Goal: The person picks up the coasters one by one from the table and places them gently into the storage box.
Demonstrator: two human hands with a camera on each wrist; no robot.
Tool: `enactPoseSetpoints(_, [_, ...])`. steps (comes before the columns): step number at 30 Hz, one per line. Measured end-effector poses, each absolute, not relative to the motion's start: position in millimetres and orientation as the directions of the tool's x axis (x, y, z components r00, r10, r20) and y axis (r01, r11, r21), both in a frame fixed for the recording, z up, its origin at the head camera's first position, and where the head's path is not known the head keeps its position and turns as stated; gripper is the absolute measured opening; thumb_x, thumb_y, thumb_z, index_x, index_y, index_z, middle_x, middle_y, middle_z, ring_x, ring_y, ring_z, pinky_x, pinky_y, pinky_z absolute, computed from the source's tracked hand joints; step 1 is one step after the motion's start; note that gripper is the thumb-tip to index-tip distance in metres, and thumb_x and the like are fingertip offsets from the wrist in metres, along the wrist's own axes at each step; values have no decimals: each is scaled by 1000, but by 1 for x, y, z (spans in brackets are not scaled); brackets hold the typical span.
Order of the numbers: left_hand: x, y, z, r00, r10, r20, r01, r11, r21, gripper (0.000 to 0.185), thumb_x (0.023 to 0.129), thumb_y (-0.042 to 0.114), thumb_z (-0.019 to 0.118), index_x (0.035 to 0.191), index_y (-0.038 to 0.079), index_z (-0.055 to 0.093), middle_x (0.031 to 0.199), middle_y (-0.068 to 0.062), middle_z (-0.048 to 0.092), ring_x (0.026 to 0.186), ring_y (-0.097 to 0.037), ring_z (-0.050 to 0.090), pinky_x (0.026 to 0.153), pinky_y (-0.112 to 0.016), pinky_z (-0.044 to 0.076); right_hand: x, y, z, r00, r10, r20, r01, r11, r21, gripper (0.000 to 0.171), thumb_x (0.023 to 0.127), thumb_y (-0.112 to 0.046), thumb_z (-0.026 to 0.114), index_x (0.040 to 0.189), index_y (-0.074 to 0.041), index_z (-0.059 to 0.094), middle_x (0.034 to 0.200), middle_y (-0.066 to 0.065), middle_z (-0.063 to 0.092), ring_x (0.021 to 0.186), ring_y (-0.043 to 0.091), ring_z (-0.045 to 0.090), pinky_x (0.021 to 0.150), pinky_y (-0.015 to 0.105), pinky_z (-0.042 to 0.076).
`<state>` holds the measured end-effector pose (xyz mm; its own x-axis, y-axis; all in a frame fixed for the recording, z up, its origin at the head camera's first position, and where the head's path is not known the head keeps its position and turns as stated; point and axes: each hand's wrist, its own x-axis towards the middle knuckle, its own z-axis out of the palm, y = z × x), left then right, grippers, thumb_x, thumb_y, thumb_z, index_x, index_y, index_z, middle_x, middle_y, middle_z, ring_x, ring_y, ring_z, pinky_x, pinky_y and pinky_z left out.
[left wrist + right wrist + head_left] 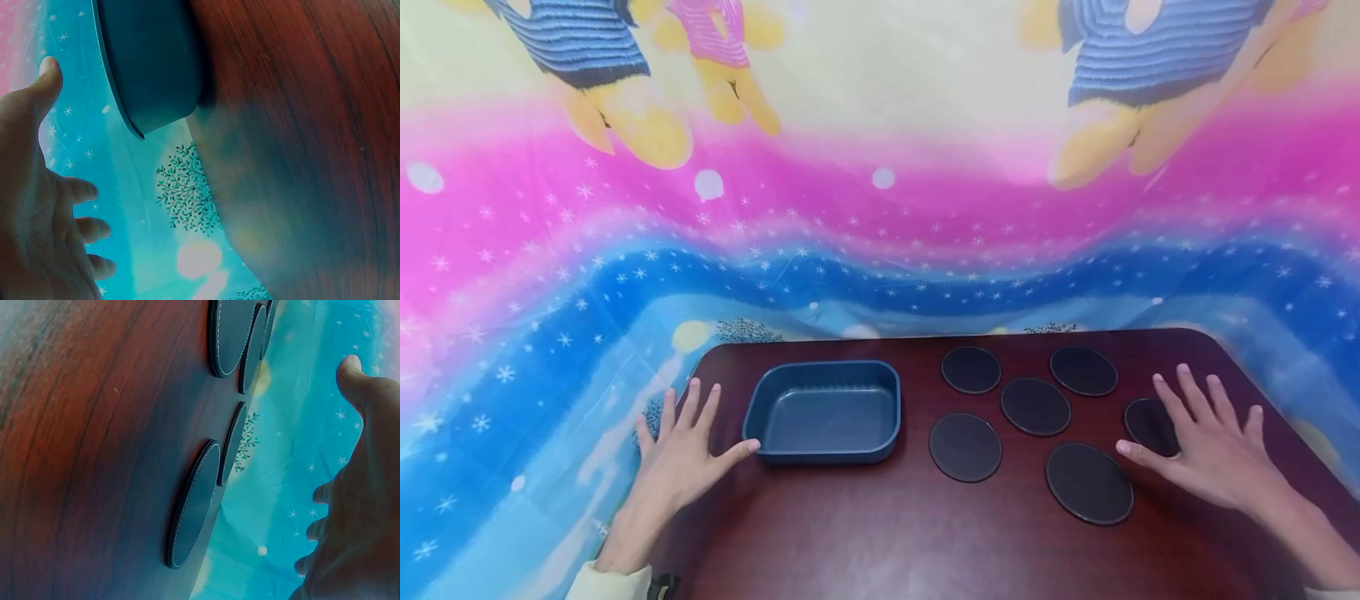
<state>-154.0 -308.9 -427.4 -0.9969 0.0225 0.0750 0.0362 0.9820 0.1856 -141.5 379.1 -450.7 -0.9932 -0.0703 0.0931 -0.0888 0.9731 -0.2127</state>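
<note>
The left hand (681, 454) lies flat at the left edge of the dark wooden tabletop (865, 533), with the fingers straight and spread. It holds nothing. Its thumb tip reaches to the near left corner of the blue plastic tray (824, 410), touching it or almost touching; the head view does not settle this. The left wrist view shows what the head view cannot: there is a gap between the thumb and the tray (156, 62), and the tray's rim stands out over its wall.

The right hand (1206, 446) is also open, fingers spread, and grips nothing. It rests over the rightmost coaster (1146, 423) and covers a part of it. The thumb points to the nearest coaster (1089, 482), which is the largest in view, just beside the thumb tip. In the right wrist view the coasters appear from the side as thin dark discs with pale stitching around the edge (194, 506), a detail too small to see from the head.

Farther away, four more round dark coasters lie between the tray and the right hand: one (965, 447) near the tray, one (1035, 407) in the middle, and two (971, 370) (1083, 371) close to the far edge. They are all apart from each other. Behind the tabletop hangs a colourful cloth (880, 233) with stars and cartoon figures.
</note>
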Motion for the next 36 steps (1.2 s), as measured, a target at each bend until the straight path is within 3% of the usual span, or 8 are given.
enactPoseSetpoints(12, [-155, -309, -431, -997, 51, 61, 64, 968, 241, 116, 93, 76, 65, 174, 15, 10, 180, -24, 5, 165, -55, -4, 121, -85, 0, -151, 390, -458, -991, -102, 89, -123, 953, -275, 120, 96, -66, 69, 173, -9, -4, 176, 25, -21, 160, 53, -26, 115, 86, -18])
enactPoseSetpoints(24, [-161, -314, -437, -991, 98, 89, 120, 947, 298, 116, 92, 73, 70, 174, 12, 13, 179, -26, 13, 164, -55, 7, 124, -82, 7, -153, 404, -466, -985, -118, 122, -154, 928, -339, 118, 97, -56, 73, 172, -6, -3, 177, 26, -19, 161, 48, -28, 118, 78, -24])
enactPoseSetpoints(29, [-162, -316, -441, -988, 108, 107, 138, 931, 339, 115, 92, 68, 73, 173, 8, 18, 177, -29, 18, 163, -56, 15, 124, -80, 17, -154, 411, -469, -986, -117, 123, -155, 913, -376, 118, 98, -54, 74, 172, -4, -3, 176, 27, -19, 160, 52, -26, 119, 78, -21])
enactPoseSetpoints(36, [-162, -317, -448, -989, 114, 95, 143, 903, 406, 111, 95, 66, 72, 174, 13, 16, 179, -24, 19, 159, -57, 27, 113, -78, 40, -157, 423, -473, -986, -98, 132, -146, 892, -428, 117, 98, -49, 75, 172, -3, -3, 177, 26, -16, 162, 52, -19, 119, 85, -6])
